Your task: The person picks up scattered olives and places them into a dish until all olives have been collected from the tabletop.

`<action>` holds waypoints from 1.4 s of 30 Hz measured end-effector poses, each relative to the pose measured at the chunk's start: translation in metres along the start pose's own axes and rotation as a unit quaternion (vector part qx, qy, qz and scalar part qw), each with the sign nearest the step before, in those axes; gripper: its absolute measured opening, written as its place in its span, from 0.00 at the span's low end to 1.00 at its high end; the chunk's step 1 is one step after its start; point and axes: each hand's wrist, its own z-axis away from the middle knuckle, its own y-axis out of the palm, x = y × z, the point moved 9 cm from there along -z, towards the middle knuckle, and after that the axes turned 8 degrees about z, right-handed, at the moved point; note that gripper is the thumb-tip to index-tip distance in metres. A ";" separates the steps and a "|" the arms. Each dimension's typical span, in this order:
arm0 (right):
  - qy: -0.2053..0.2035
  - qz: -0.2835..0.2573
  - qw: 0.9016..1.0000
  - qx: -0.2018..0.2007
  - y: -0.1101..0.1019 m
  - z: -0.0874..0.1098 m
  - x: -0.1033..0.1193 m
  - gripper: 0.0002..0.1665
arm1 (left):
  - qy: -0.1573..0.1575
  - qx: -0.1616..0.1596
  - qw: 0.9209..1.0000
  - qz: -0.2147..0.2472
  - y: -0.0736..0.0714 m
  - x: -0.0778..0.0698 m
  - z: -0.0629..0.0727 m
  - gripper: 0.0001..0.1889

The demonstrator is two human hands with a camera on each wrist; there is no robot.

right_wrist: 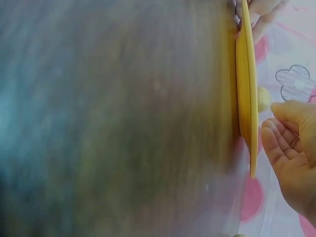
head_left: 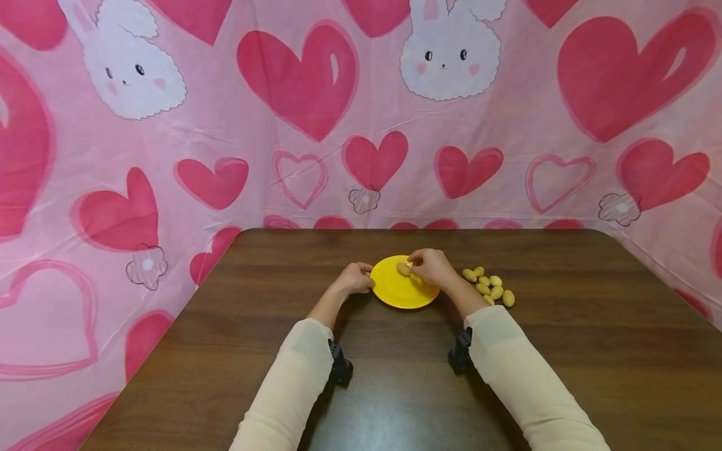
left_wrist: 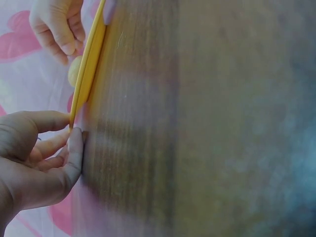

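Note:
A yellow plate lies on the table, and one small potato rests on it. My left hand pinches the plate's left rim; in the left wrist view the thumb and fingers sit on either side of the edge. Over the plate's right side, my right hand is beside the potato. From the right wrist view, the thumb and fingers of that hand stand apart with nothing between them, close to the potato.
Several more small potatoes lie in a loose group to the right of the plate, beside the right forearm. Brown wood-grain table surrounds the plate. A pink cloth with hearts and rabbits hangs behind the table.

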 end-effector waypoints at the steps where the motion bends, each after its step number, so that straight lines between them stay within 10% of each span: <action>1: 0.000 0.003 1.000 0.000 -0.001 0.001 -0.001 0.14 | 0.000 0.000 1.000 0.000 0.000 0.000 0.000 0.23; 42: -0.033 0.034 0.998 -0.048 -0.060 0.042 -0.051 0.16 | -0.004 0.002 1.000 0.012 -0.001 0.000 -0.005 0.23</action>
